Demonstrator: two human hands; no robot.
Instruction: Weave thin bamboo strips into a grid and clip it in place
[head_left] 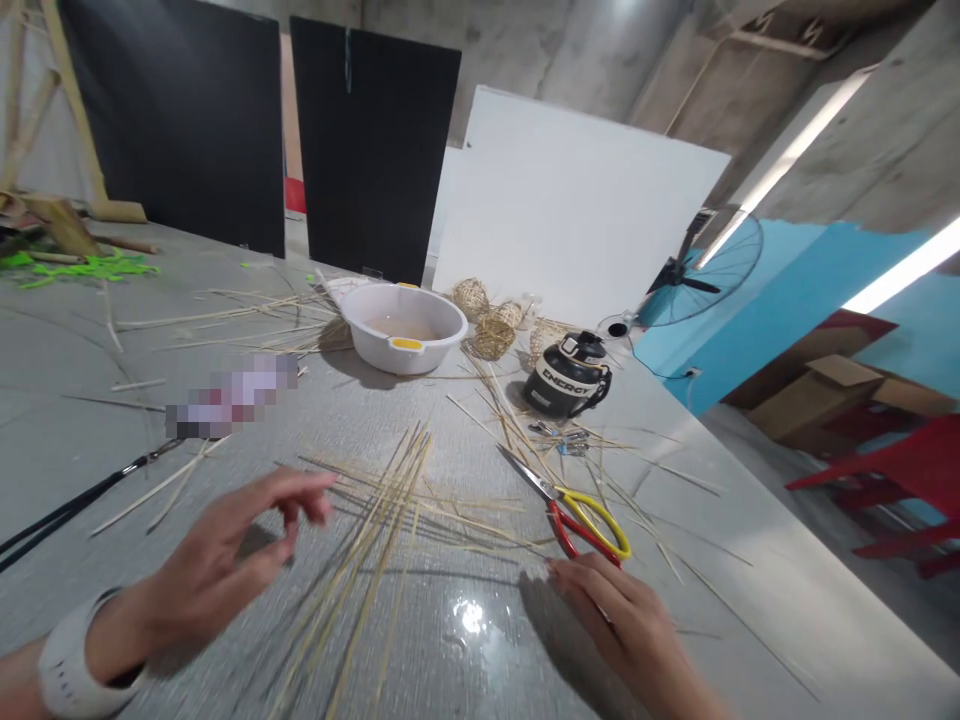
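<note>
My left hand [225, 550] hovers at the left of crossed bamboo strips [390, 510], thumb and fingers apart, holding nothing that I can see. The thin, pale strips lie on the grey table in two crossing groups, one running toward me, the other sideways. At their right ends is my right hand [619, 620], above the table with its fingers loosely stretched out and its thumb mostly hidden. No strip shows between those fingers. Just beyond the right fingertips lie scissors [551, 493] with one red and one yellow handle, blades slightly apart and pointing away to the left.
A white basin [405, 325] with water stands at the back. Beside it are woven bamboo balls [495, 335] and a black jug [566, 378]. Small metal clips [566, 440] and loose strips lie nearby. A blurred-out object with a black strap [82, 505] lies left.
</note>
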